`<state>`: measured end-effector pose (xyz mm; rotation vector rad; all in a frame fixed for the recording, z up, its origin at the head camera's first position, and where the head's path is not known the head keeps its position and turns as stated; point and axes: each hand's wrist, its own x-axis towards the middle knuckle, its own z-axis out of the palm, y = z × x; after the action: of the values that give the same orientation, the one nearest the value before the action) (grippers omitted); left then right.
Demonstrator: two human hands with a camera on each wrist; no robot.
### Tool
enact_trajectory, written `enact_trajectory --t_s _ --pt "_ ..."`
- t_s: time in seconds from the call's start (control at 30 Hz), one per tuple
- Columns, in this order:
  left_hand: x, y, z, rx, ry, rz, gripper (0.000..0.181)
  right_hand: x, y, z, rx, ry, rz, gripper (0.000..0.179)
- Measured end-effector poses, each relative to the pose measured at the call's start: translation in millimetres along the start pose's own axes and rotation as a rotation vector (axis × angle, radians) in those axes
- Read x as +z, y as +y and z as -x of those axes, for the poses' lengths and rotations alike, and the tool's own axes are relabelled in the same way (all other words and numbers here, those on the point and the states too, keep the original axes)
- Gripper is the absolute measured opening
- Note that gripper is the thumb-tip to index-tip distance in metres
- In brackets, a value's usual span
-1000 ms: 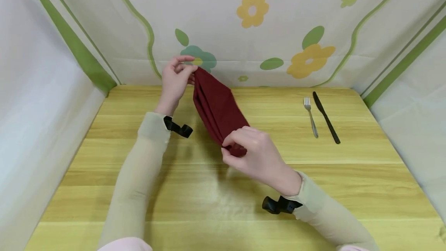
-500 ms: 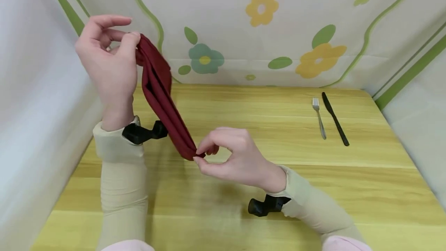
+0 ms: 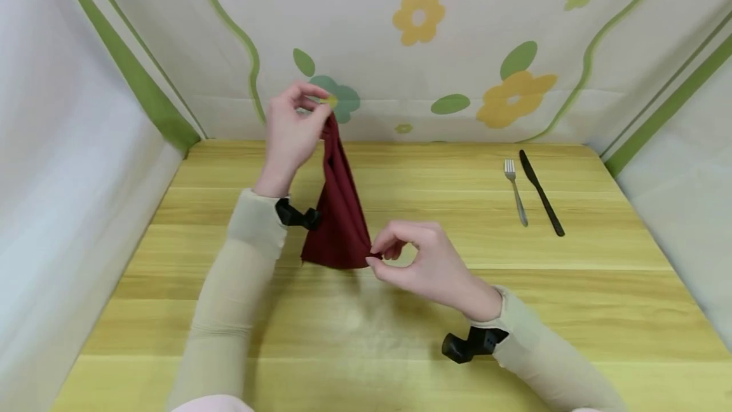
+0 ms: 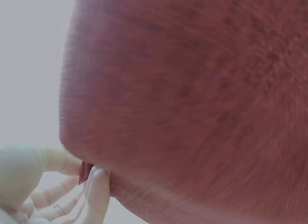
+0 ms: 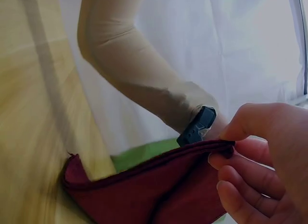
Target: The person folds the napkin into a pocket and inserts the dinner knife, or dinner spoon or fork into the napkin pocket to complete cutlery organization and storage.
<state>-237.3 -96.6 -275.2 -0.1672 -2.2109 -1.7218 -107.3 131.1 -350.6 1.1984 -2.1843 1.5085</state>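
Observation:
A dark red cloth (image 3: pixel 340 221) hangs in folds between my two hands over the middle-left of the table. My left hand (image 3: pixel 294 129) pinches its upper end between thumb and fingertips. Lower and to the right, my right hand (image 3: pixel 429 266) pinches a bottom corner with thumb and index finger. In the left wrist view the cloth (image 4: pixel 192 98) fills most of the picture, with the left fingers (image 4: pixel 98 195) at its lower edge. The right wrist view shows layered edges of the cloth (image 5: pixel 144 190) held in the right fingertips, and a free corner drooping toward the tabletop.
A fork (image 3: pixel 516 192) and a black knife (image 3: pixel 541 192) lie side by side at the back right of the wooden table (image 3: pixel 572 310). White curtains with printed flowers (image 3: pixel 366 37) stand behind the table and along both sides.
My left hand rose to the upper left, stretching the cloth, then came back down to the right. The cloth turned and its lower part now fans out leftward. Both hands kept their pinch.

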Motion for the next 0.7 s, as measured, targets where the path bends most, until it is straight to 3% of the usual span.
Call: enact_trajectory --t_s 0.17,0.27,0.4,0.5,0.7 --pt "30.5 -14.9 -3.9 -0.059 -0.1 0.082 0.012 -16.9 8.4 23.1 0.132 0.014 0.066 0.023" --pt "44.6 -17.7 -4.6 -0.067 -0.139 0.127 0.011 -28.7 14.1 35.6 0.183 0.029 0.093 0.012" --pt "63.7 -20.9 -5.7 -0.055 -0.17 0.174 0.01 -45.1 21.7 51.0 0.238 0.068 0.145 0.009" --pt "80.3 -25.2 -5.8 -0.055 -0.183 0.2 0.009 -55.3 26.7 62.0 0.298 0.106 0.189 0.018" --pt "119.2 -38.2 -1.7 -0.099 -0.208 0.239 0.007 -71.0 39.5 81.7 0.468 0.143 0.217 0.02"
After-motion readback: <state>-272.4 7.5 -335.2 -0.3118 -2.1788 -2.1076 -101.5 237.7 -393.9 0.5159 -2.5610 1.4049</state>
